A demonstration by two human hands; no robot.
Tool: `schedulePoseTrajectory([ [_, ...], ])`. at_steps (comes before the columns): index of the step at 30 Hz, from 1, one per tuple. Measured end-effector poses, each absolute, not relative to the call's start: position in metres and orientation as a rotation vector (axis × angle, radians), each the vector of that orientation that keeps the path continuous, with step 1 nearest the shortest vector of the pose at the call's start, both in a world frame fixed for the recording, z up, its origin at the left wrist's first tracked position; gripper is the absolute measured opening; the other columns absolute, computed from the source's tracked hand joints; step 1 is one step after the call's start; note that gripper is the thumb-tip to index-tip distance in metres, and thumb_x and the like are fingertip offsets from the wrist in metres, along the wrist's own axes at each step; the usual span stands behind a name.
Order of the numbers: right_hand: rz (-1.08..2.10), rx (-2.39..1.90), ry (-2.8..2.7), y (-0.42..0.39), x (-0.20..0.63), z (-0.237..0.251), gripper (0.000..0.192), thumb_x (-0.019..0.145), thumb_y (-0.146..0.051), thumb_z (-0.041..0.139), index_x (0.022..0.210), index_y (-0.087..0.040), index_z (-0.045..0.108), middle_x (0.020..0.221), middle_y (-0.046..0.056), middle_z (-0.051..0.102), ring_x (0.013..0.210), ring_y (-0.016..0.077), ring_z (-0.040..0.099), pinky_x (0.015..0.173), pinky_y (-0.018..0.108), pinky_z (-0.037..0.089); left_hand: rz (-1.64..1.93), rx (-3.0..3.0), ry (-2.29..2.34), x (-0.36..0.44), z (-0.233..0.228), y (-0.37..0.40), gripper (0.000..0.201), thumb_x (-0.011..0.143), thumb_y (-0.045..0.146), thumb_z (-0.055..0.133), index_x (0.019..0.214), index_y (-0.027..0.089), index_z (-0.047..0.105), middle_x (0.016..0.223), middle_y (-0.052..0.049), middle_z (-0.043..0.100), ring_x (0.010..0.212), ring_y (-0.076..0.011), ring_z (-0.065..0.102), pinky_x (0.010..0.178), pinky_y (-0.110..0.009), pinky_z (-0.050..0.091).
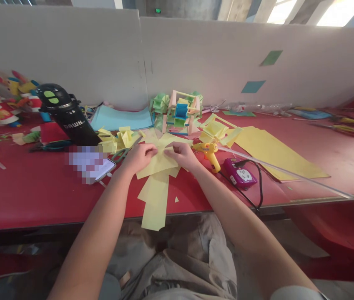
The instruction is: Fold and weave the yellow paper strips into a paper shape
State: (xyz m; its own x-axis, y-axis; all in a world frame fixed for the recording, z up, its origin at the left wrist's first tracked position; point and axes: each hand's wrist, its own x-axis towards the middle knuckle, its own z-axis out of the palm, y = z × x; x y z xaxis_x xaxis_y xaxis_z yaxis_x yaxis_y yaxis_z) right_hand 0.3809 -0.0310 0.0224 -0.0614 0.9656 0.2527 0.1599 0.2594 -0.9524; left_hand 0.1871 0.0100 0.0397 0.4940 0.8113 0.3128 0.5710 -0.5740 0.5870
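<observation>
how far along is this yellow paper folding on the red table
Done: several folded yellow pieces lie behind the hands, beside a paper model. In hand: left hand and right hand press a yellow sheet mid-fold. Left: flat yellow sheets lie unfolded; the glue gun lies unused.
</observation>
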Motion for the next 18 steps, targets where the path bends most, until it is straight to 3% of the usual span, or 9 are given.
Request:
schedulePoseTrajectory([
  [7, 0.711, -1.131, -1.798, -0.027, 0.383, 0.016, 0.02, 0.08, -0.032, 0.061, 0.081, -0.016, 0.071, 0.08, 0.004, 0.07, 0.074, 0.015, 0.059, 0.066, 0.026, 0.044, 0.731, 2.657, 1.131, 0.191, 0.038, 0.007, 0.021, 0.087, 0.026, 0.054, 0.08, 0.029, 0.073, 0.082, -0.002, 0.075, 0.077, -0.0232, 0.064, 0.085, -0.037, 0.035],
  [18, 0.531, -1.22, -1.698, -0.029, 0.385, 0.024, 0.009, 0.072, -0.021, 0.059, 0.07, -0.017, 0.068, 0.073, 0.003, 0.069, 0.068, 0.0151, 0.06, 0.065, 0.028, 0.048, 0.875, 2.556, 1.2, 0.183, 0.037, 0.018, 0.021, 0.082, 0.02, 0.054, 0.08, 0.027, 0.074, 0.089, -0.005, 0.076, 0.083, -0.0256, 0.065, 0.083, -0.038, 0.04],
])
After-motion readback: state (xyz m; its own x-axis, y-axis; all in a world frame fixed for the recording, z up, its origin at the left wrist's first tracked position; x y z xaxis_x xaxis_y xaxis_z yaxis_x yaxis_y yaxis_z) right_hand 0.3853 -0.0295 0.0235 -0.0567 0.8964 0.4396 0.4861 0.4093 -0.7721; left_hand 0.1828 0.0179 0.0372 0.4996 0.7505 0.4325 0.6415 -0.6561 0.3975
